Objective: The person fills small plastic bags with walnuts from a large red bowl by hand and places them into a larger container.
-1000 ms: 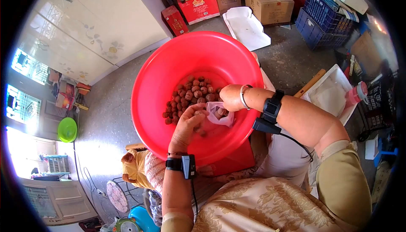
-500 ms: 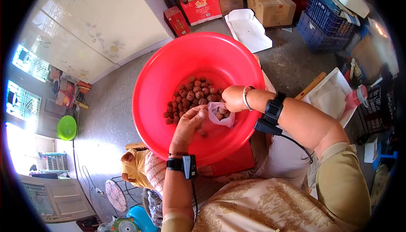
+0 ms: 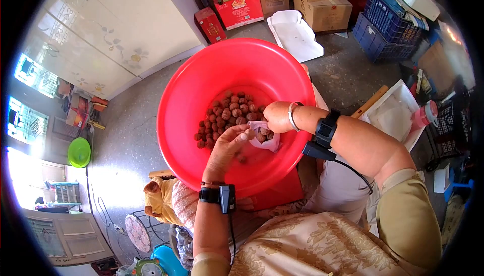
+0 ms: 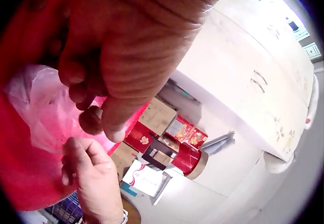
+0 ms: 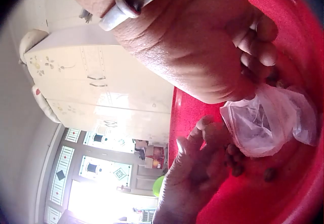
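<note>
A large red plastic basin (image 3: 189, 89) holds a pile of brown walnuts (image 3: 224, 117). Inside it, at the right, a thin pinkish plastic bag (image 3: 269, 145) hangs with its mouth spread and several walnuts in it. My right hand (image 3: 278, 117) pinches the bag's rim with curled fingers; the left wrist view shows its thumb and finger meeting at the film. My left hand (image 3: 224, 147) is beside the bag's mouth, a walnut (image 4: 91, 120) between its thumb and fingers. A few loose walnuts (image 5: 269, 175) lie in the basin below the bag.
Cardboard boxes (image 3: 327, 14) and a white foam tray (image 3: 295, 37) stand beyond the basin. Blue crates (image 3: 383, 31) are at the far right, with a white foam box (image 3: 390, 112) nearer. A pale cabinet (image 3: 116, 24) fills the left; a green basin (image 3: 79, 152) stands beyond it.
The left hand shifts slightly beside the bag, and a walnut now shows at its fingertips. The right hand stays at the bag's rim. The view has shifted a little.
</note>
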`<act>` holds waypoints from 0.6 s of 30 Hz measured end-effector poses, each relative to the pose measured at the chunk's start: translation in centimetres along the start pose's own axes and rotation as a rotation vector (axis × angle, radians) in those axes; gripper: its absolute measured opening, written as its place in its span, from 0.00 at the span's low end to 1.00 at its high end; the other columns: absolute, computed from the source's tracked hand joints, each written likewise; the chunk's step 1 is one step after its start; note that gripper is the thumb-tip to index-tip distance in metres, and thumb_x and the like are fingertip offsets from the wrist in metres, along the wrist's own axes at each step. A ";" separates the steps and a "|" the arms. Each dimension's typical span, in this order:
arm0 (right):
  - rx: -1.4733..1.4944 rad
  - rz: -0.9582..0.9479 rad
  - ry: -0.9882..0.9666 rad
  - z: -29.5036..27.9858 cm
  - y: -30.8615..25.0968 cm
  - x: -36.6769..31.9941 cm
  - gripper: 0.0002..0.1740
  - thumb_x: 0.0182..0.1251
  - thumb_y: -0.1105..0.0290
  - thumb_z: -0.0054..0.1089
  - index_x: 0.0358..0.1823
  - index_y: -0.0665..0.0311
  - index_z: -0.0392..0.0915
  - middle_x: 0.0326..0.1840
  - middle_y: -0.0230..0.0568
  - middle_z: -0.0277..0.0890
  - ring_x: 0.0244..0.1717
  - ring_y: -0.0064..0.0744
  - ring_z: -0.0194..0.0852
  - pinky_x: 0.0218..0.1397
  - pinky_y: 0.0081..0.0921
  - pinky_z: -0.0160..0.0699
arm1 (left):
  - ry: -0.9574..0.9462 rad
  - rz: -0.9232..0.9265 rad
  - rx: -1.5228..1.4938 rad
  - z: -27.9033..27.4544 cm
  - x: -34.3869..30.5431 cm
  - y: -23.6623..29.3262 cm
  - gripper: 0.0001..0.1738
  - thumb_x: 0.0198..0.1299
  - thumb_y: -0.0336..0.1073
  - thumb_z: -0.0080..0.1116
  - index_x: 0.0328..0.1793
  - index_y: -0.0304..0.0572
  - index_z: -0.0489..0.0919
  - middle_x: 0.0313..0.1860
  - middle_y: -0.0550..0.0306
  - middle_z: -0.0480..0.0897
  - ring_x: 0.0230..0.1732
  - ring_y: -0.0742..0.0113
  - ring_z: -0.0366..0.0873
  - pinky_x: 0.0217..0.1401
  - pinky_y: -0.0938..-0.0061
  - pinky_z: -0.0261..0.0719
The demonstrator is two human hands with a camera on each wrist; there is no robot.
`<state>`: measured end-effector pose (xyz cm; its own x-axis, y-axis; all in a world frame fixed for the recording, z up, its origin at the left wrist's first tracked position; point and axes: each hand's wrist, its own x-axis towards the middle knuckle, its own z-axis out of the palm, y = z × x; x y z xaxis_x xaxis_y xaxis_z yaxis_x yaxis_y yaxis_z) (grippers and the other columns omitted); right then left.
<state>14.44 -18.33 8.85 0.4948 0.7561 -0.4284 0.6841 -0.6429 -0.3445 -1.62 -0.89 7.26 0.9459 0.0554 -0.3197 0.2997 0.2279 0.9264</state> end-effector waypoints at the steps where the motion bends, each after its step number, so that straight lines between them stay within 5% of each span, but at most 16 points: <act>1: -0.013 -0.009 0.008 0.0 0.0 0.0 0.13 0.56 0.72 0.57 0.36 0.72 0.87 0.37 0.65 0.84 0.43 0.59 0.87 0.48 0.48 0.84 | -0.016 -0.004 -0.007 0.2 -0.1 0.2 0.17 0.72 0.43 0.62 0.61 0.43 0.80 0.43 0.68 0.83 0.34 0.83 0.72 0.35 0.85 0.69; 5: -0.045 -0.020 -0.013 -0.3 -0.1 -0.3 0.13 0.55 0.72 0.57 0.35 0.72 0.87 0.37 0.65 0.84 0.42 0.60 0.87 0.48 0.47 0.84 | 0.036 -0.013 -0.104 -0.8 0.8 -1.5 0.19 0.74 0.46 0.60 0.61 0.41 0.79 0.45 0.67 0.81 0.39 0.80 0.73 0.41 0.83 0.73; 10: -0.081 -0.024 -0.023 0.0 0.1 0.2 0.13 0.55 0.71 0.58 0.35 0.72 0.87 0.36 0.65 0.84 0.42 0.61 0.86 0.47 0.48 0.84 | 0.017 0.011 -0.259 -1.4 1.5 -2.1 0.18 0.67 0.29 0.53 0.62 0.34 0.76 0.49 0.57 0.81 0.46 0.69 0.77 0.52 0.76 0.75; 18: -0.081 -0.035 -0.013 -0.3 -0.1 -0.2 0.14 0.56 0.70 0.57 0.36 0.72 0.87 0.37 0.66 0.84 0.42 0.61 0.86 0.48 0.47 0.84 | -0.039 0.078 -0.257 -0.6 0.7 -1.3 0.21 0.61 0.22 0.55 0.63 0.31 0.75 0.53 0.54 0.81 0.59 0.62 0.80 0.65 0.70 0.76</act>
<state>14.44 -18.38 9.22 0.4634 0.7759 -0.4282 0.7421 -0.6038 -0.2910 -1.38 -0.59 5.75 0.9705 0.0458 -0.2368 0.1893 0.4639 0.8654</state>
